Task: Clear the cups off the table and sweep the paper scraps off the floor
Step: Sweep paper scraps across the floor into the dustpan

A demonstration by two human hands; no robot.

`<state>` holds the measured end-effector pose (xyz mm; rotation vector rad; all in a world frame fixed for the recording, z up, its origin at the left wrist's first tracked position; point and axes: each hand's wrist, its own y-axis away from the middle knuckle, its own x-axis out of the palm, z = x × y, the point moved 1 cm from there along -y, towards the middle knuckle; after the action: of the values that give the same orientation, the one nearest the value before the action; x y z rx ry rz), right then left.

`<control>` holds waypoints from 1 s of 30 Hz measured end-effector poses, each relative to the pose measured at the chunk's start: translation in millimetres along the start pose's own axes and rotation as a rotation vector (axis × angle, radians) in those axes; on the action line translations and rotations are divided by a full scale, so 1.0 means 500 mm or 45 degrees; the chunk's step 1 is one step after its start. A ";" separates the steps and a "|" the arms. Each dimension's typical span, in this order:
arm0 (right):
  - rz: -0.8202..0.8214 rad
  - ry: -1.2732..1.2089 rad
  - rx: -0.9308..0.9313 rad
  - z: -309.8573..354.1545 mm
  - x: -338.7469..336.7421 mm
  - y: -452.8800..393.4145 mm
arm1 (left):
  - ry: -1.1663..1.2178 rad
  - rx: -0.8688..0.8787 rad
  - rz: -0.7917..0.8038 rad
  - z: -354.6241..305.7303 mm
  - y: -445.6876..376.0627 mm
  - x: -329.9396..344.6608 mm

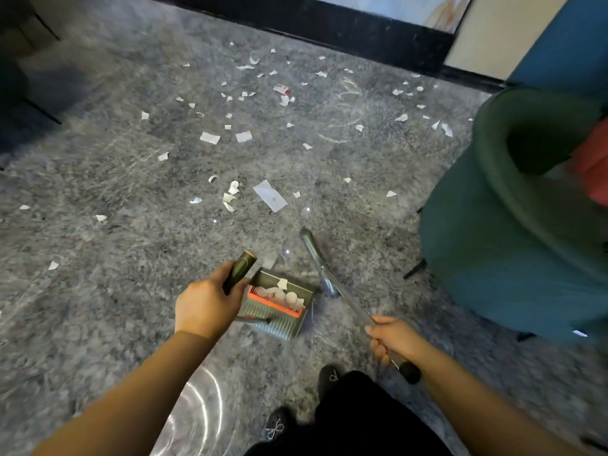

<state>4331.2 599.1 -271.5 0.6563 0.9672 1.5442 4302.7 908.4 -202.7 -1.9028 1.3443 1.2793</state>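
Observation:
My left hand (205, 304) grips the dark handle of a grey dustpan (279, 306) that has an orange comb strip and holds some white paper scraps. My right hand (393, 339) grips the metal pole of a broom (332, 284), which slants up and left across the floor; its head is blurred near the dustpan's right side. Several white paper scraps (243, 136) lie scattered over the speckled grey floor ahead, including a larger rectangular slip (270, 195). No cups are in view.
A green armchair (513, 225) stands at the right with something pink on its seat. A black baseboard (329, 24) runs along the far wall. Dark furniture legs (42, 110) show at the far left. My dark shoes (330, 378) are below the dustpan.

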 end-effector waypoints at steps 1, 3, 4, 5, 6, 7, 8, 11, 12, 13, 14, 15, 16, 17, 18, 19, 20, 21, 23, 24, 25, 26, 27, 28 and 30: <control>-0.007 -0.029 -0.020 0.007 -0.003 0.000 | -0.001 0.014 -0.002 -0.008 -0.010 -0.004; -0.011 -0.086 -0.050 0.032 -0.012 -0.002 | 0.009 0.052 -0.010 -0.033 -0.042 -0.008; -0.018 -0.105 -0.061 0.046 -0.018 -0.005 | 0.018 0.073 -0.014 -0.046 -0.058 -0.009; -0.025 -0.130 -0.075 0.067 -0.030 -0.015 | 0.023 0.096 -0.021 -0.066 -0.082 -0.009; -0.042 -0.142 -0.083 0.084 -0.041 -0.024 | 0.021 0.108 -0.018 -0.082 -0.102 -0.007; -0.053 -0.148 -0.083 0.110 -0.058 -0.039 | 0.014 0.122 -0.017 -0.107 -0.132 -0.003; -0.053 -0.143 -0.088 0.135 -0.071 -0.048 | 0.004 0.134 -0.018 -0.127 -0.158 0.000; -0.042 -0.128 -0.103 0.216 -0.121 -0.091 | -0.001 0.161 -0.023 -0.195 -0.245 0.014; -0.048 -0.125 -0.104 0.246 -0.143 -0.112 | -0.001 0.172 -0.023 -0.222 -0.280 0.023; -0.061 -0.126 -0.100 0.273 -0.161 -0.130 | -0.009 0.176 -0.020 -0.246 -0.309 0.028; -0.077 -0.121 -0.089 0.296 -0.177 -0.146 | -0.021 0.174 -0.013 -0.267 -0.335 0.033; -0.079 -0.131 -0.080 0.326 -0.198 -0.166 | -0.028 0.169 -0.014 -0.296 -0.371 0.039; -0.080 -0.155 -0.073 0.349 -0.212 -0.179 | -0.033 0.164 -0.013 -0.315 -0.399 0.044; -0.080 -0.179 -0.071 0.379 -0.230 -0.196 | -0.032 0.170 -0.020 -0.341 -0.435 0.051; -0.078 -0.203 -0.070 0.404 -0.244 -0.208 | -0.029 0.186 -0.031 -0.363 -0.463 0.056; -0.081 -0.221 -0.069 0.429 -0.255 -0.218 | -0.026 0.206 -0.043 -0.382 -0.489 0.059; -0.081 -0.240 -0.072 0.460 -0.271 -0.235 | -0.020 0.219 -0.054 -0.407 -0.523 0.064; -0.089 -0.253 -0.069 0.485 -0.283 -0.248 | -0.019 0.215 -0.056 -0.425 -0.550 0.066; -0.109 -0.289 -0.054 0.537 -0.303 -0.275 | -0.026 0.205 -0.059 -0.464 -0.608 0.067; -0.116 -0.302 -0.049 0.559 -0.309 -0.285 | -0.020 0.218 -0.070 -0.479 -0.632 0.067; -0.124 -0.335 -0.048 0.587 -0.318 -0.301 | -0.005 0.247 -0.084 -0.498 -0.665 0.068; -0.138 -0.361 -0.050 0.608 -0.324 -0.314 | 0.013 0.276 -0.087 -0.513 -0.691 0.069; -0.146 -0.380 -0.051 0.636 -0.331 -0.336 | 0.023 0.300 -0.078 -0.532 -0.729 0.073; -0.153 -0.391 -0.052 0.660 -0.335 -0.354 | 0.031 0.309 -0.064 -0.547 -0.762 0.077; -0.179 -0.422 -0.049 0.713 -0.346 -0.396 | 0.024 0.328 -0.028 -0.579 -0.835 0.087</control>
<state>4765.3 514.5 -243.8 0.7715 0.7157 1.2779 4804.8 827.8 -163.8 -1.7504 1.4184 1.0243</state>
